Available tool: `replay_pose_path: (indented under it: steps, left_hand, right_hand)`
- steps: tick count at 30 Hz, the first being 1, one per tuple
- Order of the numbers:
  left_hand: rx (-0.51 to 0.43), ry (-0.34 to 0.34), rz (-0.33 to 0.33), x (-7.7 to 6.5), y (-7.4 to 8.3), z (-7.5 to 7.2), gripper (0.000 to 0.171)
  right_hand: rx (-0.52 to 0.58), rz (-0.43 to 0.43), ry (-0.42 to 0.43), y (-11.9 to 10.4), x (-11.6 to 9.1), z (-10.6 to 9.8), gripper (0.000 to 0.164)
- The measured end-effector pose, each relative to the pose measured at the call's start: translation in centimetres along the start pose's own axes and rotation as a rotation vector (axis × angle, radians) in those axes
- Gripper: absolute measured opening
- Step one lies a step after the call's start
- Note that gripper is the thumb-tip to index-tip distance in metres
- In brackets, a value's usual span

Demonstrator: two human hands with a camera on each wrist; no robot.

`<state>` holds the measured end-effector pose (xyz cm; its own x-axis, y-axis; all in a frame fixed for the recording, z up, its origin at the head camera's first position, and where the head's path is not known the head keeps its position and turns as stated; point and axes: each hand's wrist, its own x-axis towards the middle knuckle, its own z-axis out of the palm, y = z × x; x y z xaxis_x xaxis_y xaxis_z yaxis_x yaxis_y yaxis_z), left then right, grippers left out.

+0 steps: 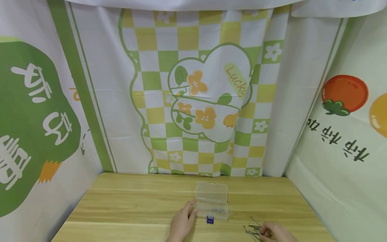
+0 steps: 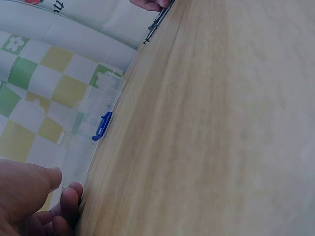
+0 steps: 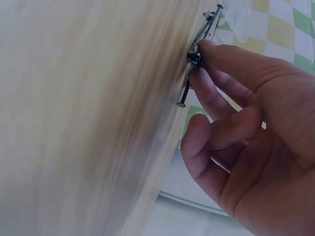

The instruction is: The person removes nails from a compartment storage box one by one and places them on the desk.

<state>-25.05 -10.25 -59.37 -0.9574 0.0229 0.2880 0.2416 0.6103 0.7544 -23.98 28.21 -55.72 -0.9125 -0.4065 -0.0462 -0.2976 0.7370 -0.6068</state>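
A clear plastic box [image 1: 220, 213] lies on the table with its lid [image 1: 211, 191] tipped back and a blue latch [image 1: 210, 219] at its front. My left hand [image 1: 182, 222] holds the box's left end, thumb and fingers about the corner in the left wrist view. To the right of the box is a loose pile of metal nails [image 1: 252, 230]. Over this pile my right hand [image 1: 276, 231] pinches at the nails between thumb and index finger; in the right wrist view a flat-headed nail [image 3: 184, 96] shows below the fingertips. How many it grips is hidden.
The wooden table [image 1: 136, 205] ends at a checkered cloth [image 1: 163, 137] behind it. Printed white cloth hangs along both sides, with a tomato picture [image 1: 344, 94] on the right one.
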Motion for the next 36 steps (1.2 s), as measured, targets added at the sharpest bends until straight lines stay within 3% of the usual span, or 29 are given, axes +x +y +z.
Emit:
replay_pose_path:
  steps: [8,15,25,29,36]
  left_hand:
    - [0.008,0.014,-0.004,0.1,0.1,0.2,0.035]
    - [0.012,0.006,-0.026,0.2,0.1,0.1,0.035]
    - [0.023,0.003,-0.018,0.3,0.0,-0.2,0.036]
    - [0.012,0.006,-0.014,0.1,-0.1,-0.1,0.035]
    - [0.015,0.008,-0.007,0.1,0.0,0.1,0.035]
  right_hand:
    - [-0.01,-0.002,0.008,-0.4,0.2,-0.4,0.016]
    - [-0.025,0.046,0.034,-1.4,0.4,-0.8,0.022]
    - [-0.099,0.029,0.113,-5.4,2.2,-1.5,0.051]
    - [-0.154,-0.019,0.18,-6.7,3.1,-1.0,0.054]
    - [-0.156,-0.118,0.219,-7.5,5.1,-0.2,0.039]
